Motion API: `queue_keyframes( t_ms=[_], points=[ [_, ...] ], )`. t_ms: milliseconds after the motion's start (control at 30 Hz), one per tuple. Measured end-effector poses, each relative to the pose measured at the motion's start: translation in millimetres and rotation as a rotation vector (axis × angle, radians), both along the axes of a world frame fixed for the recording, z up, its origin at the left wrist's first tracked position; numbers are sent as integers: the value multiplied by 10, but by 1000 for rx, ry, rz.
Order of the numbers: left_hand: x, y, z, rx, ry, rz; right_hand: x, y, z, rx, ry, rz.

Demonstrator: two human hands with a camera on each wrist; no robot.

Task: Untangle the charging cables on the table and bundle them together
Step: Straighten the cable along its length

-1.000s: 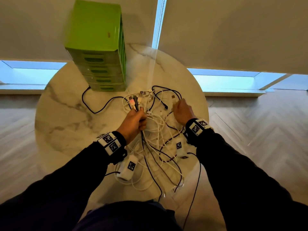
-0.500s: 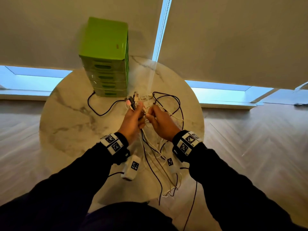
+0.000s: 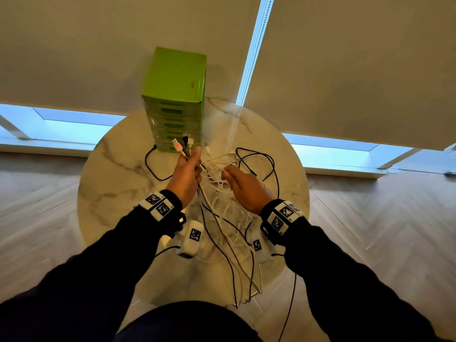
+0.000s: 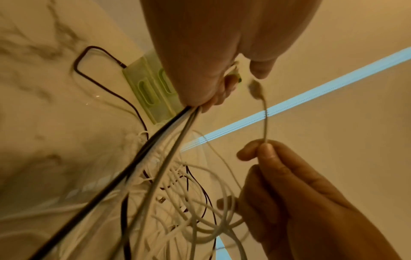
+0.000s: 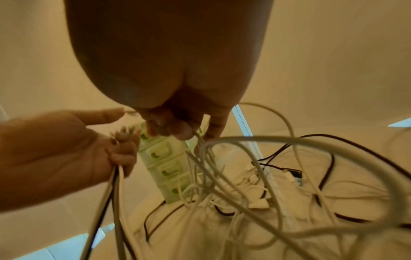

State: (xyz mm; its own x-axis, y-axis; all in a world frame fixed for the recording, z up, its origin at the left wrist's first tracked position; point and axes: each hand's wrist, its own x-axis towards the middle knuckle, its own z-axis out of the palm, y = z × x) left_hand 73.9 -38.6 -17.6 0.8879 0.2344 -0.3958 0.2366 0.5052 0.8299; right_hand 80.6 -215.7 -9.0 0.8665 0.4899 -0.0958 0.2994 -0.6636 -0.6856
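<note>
Gripping: left hand (image 3: 185, 174) clenches gathered cable ends (image 3: 183, 145), plugs up.
Pinching: right hand (image 3: 246, 187) fingers (image 4: 265, 151) grasp one white cable (image 4: 264, 112).
Cables (image 3: 229, 206): tangled on bench (image 3: 118, 183), by green box (image 3: 176, 95).

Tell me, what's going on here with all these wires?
A person is sorting tangled charging cables on a round marble table. The left hand grips a bunch of cable ends, plugs sticking up. The right hand pinches one white cable just below its plug, close beside the left hand. Most cables lie in a loose heap on the table, some hanging over its near edge. A green drawer box stands behind them.
</note>
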Motion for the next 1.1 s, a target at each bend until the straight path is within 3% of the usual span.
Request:
queue_keyframes(
  t_ms=[100, 300, 467, 700, 800, 900, 1000, 1100],
  points=[
    [14, 1, -4, -41, 66, 19, 69, 125, 125, 83, -26, -90],
    [-85, -79, -48, 77, -50, -106, 76, 251, 2, -89, -84, 39],
    [-138, -126, -64, 204, -17, -150, 75, 270, -18, -176, -95, 70],
    [-133, -127, -128, 103, -70, -119, 80, 290, 41, -213, -107, 113],
    [-61, -73, -69, 72, -82, -12, 38, 227, 54, -170, -90, 97],
    [83, 118, 73, -74, -39, 153, -23, 62, 28, -182, -8, 121],
    [187, 353, 247, -166, -102, 210, -38, -170, -127, -209, 59, 134],
    [264, 582, 414, -135, -184, 228, 24, -408, -385, -295, 91, 60]
  ],
)
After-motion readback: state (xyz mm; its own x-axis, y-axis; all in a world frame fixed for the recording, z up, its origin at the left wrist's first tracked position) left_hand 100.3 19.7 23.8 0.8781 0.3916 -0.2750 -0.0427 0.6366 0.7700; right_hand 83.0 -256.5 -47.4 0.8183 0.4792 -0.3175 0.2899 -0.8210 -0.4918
